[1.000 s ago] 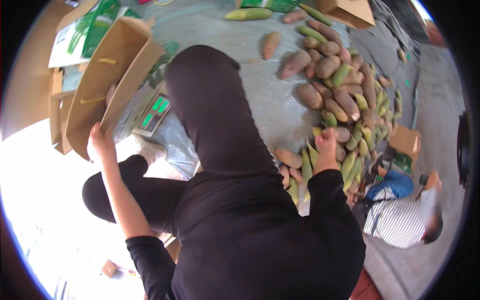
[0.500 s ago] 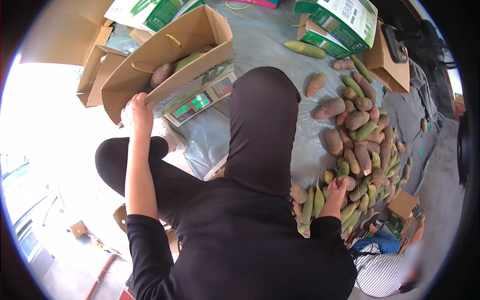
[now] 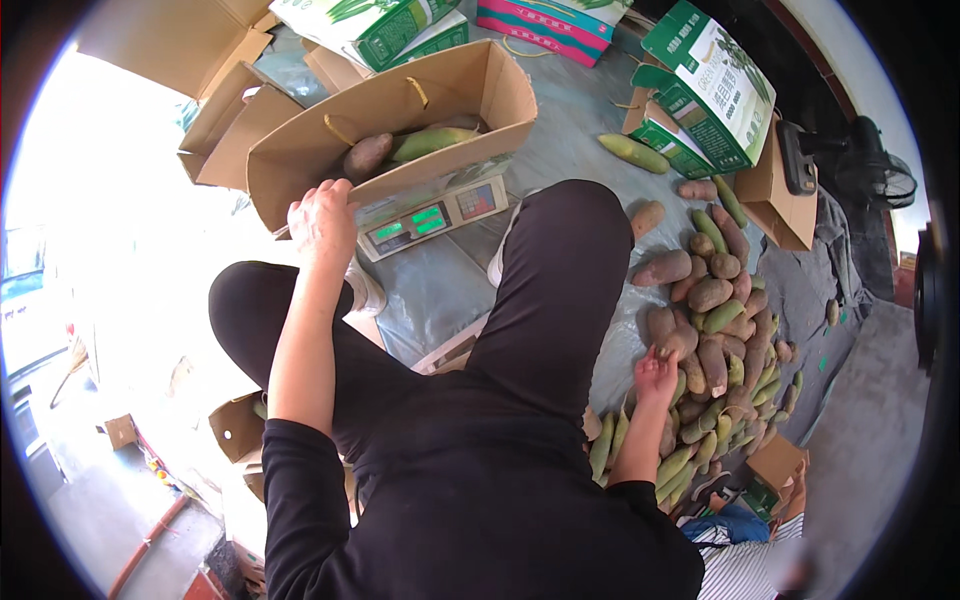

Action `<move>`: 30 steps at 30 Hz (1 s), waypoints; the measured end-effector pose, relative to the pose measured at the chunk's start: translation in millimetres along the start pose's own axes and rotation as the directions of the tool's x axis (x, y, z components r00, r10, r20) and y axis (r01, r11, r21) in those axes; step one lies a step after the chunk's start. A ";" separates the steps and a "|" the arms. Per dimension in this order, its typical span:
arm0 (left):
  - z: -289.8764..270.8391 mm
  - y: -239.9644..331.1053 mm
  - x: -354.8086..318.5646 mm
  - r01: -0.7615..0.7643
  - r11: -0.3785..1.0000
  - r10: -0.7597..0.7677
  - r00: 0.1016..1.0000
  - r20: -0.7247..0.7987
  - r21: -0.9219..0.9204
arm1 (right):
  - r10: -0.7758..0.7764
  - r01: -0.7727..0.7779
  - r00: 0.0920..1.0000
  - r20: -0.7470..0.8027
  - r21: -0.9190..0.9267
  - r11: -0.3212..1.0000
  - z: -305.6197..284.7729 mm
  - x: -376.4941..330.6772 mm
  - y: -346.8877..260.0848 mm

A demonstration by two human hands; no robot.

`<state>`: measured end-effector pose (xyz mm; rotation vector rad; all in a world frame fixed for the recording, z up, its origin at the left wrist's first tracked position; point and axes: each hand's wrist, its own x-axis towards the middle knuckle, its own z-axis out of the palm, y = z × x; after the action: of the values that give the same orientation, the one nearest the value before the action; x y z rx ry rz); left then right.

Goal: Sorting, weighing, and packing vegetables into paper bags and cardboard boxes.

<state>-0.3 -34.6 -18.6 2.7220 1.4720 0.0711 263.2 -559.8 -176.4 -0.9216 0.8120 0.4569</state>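
Weighing a box of sweet potatoes and corn, my hands far apart.

My left hand (image 3: 322, 222) grips the near wall of the brown box (image 3: 300, 160) on the scale (image 3: 425, 216); inside lie a sweet potato (image 3: 366, 156) and a corn cob (image 3: 432, 141). My right hand (image 3: 656, 374) rests fingers-down on the pile (image 3: 710, 340) beside my knee, grasping nothing that I can see. Green-and-white cartons (image 3: 705, 85) stand beyond, a pink one (image 3: 545, 20) at the top.
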 end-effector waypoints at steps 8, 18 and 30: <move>0.4 0.8 -0.8 -0.033 0.999 0.032 0.999 -0.026 -0.015 | 0.120 0.110 0.776 0.619 -0.320 0.941 213.6 -75.3 -27.8; -0.6 -0.7 -0.6 -0.035 0.999 0.035 0.999 -0.025 -0.019 | 0.564 -0.244 0.268 0.781 -0.512 0.824 363.3 -189.7 78.1; -2.2 3.0 0.4 -0.044 0.999 0.044 0.998 -0.039 -0.001 | 0.487 -0.133 0.656 0.576 -0.547 0.827 397.5 -211.3 222.5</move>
<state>2.3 -35.8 -16.2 2.7670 1.4203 0.1280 149.9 -108.0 11.2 -0.9297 0.1331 1.2838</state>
